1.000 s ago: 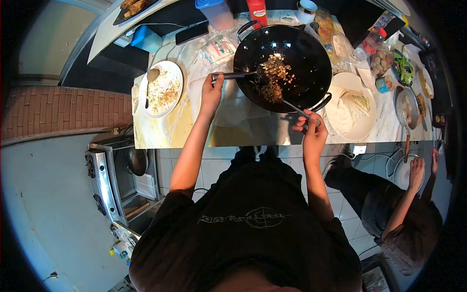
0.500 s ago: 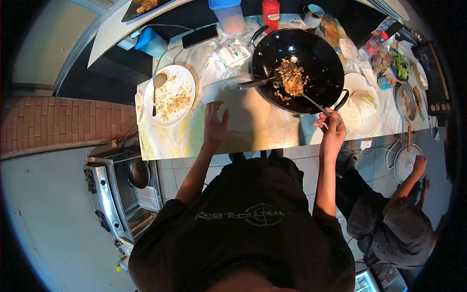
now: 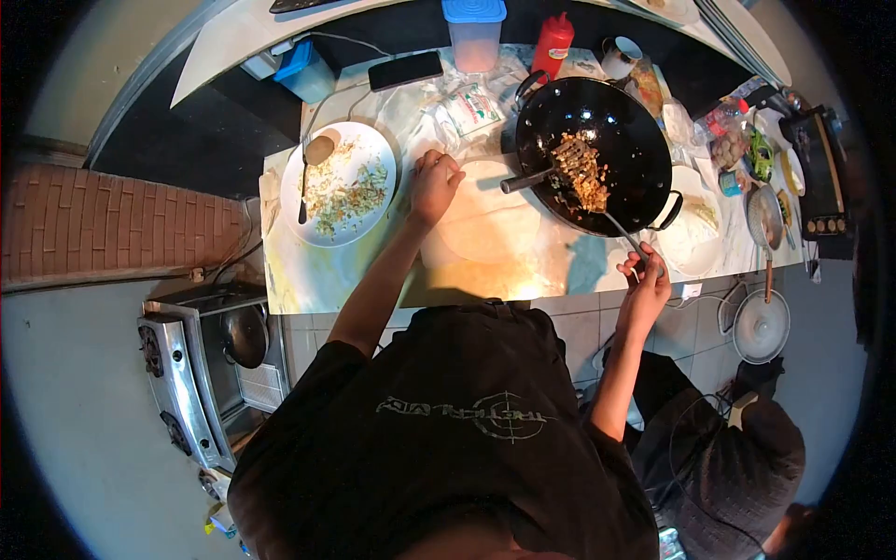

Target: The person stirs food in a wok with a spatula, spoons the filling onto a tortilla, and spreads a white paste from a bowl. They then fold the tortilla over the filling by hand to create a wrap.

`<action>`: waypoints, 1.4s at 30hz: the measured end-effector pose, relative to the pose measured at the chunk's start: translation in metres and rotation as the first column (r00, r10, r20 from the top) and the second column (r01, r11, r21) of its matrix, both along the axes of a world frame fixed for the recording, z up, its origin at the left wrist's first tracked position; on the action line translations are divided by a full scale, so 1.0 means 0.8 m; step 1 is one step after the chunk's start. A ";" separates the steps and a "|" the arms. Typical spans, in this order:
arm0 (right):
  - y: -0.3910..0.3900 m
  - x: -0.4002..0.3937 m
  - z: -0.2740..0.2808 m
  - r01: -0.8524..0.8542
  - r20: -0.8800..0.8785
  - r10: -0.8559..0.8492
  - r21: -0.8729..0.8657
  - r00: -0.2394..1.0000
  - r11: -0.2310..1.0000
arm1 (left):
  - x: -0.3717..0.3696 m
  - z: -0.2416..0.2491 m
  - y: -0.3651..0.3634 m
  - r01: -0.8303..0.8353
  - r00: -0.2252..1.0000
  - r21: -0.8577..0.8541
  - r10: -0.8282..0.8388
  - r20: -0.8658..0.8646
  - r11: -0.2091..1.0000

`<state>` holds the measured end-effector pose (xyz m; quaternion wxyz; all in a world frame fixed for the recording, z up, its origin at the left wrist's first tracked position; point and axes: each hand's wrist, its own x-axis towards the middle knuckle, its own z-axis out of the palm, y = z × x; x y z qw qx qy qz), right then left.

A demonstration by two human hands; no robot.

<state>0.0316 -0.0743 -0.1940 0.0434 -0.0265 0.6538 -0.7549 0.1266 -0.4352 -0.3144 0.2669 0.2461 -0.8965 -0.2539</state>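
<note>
My right hand (image 3: 646, 287) is closed round the handle of a metal spoon (image 3: 620, 227), whose far end sits in the cooked, chopped filling (image 3: 581, 173) inside a black wok (image 3: 635, 140). A spatula (image 3: 528, 180) also rests in the wok, its dark handle over the left rim. My left hand (image 3: 434, 189) is at the upper left edge of a pale, thin round wrapper (image 3: 490, 219) lying on the table. Its fingers are curled, and whatever they may hold is hidden. Left of it, a white plate (image 3: 373, 149) carries chopped vegetables and a spoon (image 3: 304, 191).
Behind the wok stand a red squeeze bottle (image 3: 554, 47), a mug (image 3: 620, 58) and a blue-lidded container (image 3: 474, 37). A phone (image 3: 405, 71) lies near a plastic packet (image 3: 472, 110). On the right are a plate (image 3: 686, 257) and a small pan (image 3: 765, 219). Another person (image 3: 719, 448) is at my right.
My left hand has moved up and right, and its fingers have curled. The right hand keeps the spoon in the filling. My view has shifted, and the person on the right has bent lower.
</note>
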 end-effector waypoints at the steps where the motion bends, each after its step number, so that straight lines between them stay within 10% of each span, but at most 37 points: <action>1: 0.000 0.001 -0.002 -0.003 -0.009 0.003 -0.008 1.000 1.000 | 0.001 0.001 -0.001 0.017 1.000 0.024 -0.017 0.003 1.000; 12: -0.009 -0.008 -0.005 0.042 -0.010 -0.042 -0.015 0.999 0.999 | 0.008 -0.014 -0.018 -0.008 0.997 0.372 0.034 -0.063 0.928; 14: -0.010 -0.011 -0.004 0.051 -0.008 -0.051 -0.019 0.999 0.999 | 0.017 0.010 0.007 -0.107 0.963 -0.053 0.090 -0.255 0.993; 20: -0.009 -0.018 -0.010 0.002 -0.006 -0.002 -0.028 1.000 1.000 | 0.039 0.034 0.087 0.162 0.984 -0.220 -0.175 -0.039 0.962; 42: 0.020 -0.014 0.004 0.013 0.027 -0.013 -0.009 1.000 1.000 | 0.001 0.007 0.106 0.143 0.989 -0.356 -0.122 0.081 0.923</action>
